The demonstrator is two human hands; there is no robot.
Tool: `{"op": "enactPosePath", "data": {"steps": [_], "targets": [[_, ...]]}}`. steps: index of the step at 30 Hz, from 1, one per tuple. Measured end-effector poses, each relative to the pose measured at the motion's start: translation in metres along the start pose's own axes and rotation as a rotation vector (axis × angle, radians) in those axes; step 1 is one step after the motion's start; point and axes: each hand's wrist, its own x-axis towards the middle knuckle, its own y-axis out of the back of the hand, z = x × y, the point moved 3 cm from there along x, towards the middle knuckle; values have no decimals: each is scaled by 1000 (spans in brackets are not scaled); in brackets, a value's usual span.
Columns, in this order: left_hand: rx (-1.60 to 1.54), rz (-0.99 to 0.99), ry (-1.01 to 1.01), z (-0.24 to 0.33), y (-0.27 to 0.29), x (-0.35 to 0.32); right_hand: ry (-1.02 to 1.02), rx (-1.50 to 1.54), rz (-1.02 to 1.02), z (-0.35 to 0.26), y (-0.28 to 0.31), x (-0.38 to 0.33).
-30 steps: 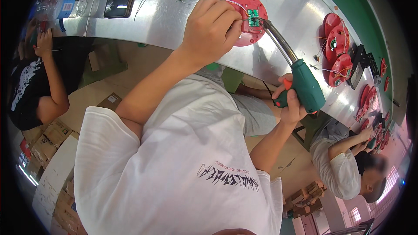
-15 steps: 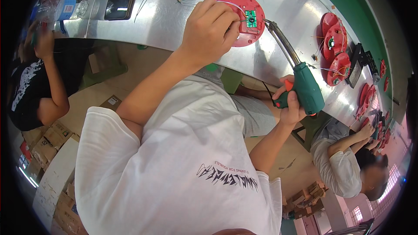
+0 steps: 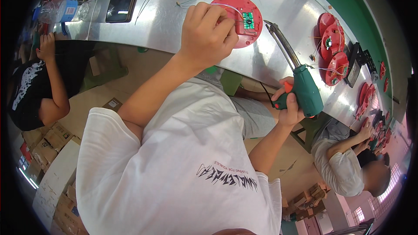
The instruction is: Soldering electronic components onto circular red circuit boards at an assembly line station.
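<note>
**Soldering gun poised beside a pinned red disc**

Stretching across the top of my view is a long metal workbench [image 3: 174,26], its shiny surface bending with the lens, and below it the tan floor with cardboard boxes [image 3: 48,141] stacked at the lower left. Two other people sit along the same bench: one in a black shirt [image 3: 30,91] at the far left, another in a white shirt [image 3: 344,165] at the lower right, each bent over their own work.

My right hand [image 3: 287,104] is closed around the grip of a green soldering gun [image 3: 305,89], thumb by its orange trigger. The long metal tip angles up toward the disc but stops just short of it, so I judge the tool is held ready rather than applied.

My left hand [image 3: 207,37] rests on the near edge of a red round disc [image 3: 239,13] lying flat on the bench, fingers curled and pinching down, apparently to steady it. A small green circuit board [image 3: 248,18] sits on the disc just beside those fingertips, with thin white wires [image 3: 204,5] trailing off leftward.

More red discs [image 3: 333,54] lie stacked further right, within reach.
</note>
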Motion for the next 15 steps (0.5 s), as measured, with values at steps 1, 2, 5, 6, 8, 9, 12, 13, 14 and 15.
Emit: {"op": "enactPosePath", "data": {"steps": [1, 2, 5, 6, 8, 9, 12, 13, 14, 15], "targets": [[-9, 0, 10, 0, 0, 0, 1, 1, 1, 1, 2, -1], [-19, -1, 19, 0, -1, 1, 13, -55, -20, 1, 2, -1], [-57, 51, -51, -5, -7, 0, 18, -112, -35, 2, 3, -3], [-58, 50, -51, -5, -8, 0, 10, -114, -32, 2, 3, -3], [-109, 94, -99, -4, -6, -1, 21, -127, -42, 1, 2, -6], [-110, 94, -98, -4, -7, 0, 32, -140, -53, 1, 1, -7], [-103, 143, -121, -5, -6, -1, 28, -151, -121, -3, -5, -7], [-82, 104, -117, -4, -6, -2, 26, -151, -123, -2, -7, -8], [-63, 65, -114, -3, -5, -3, 25, -157, -128, -2, -9, -8], [-64, 64, -112, -1, -3, -3, 24, -163, -133, -2, -10, -9]]}}
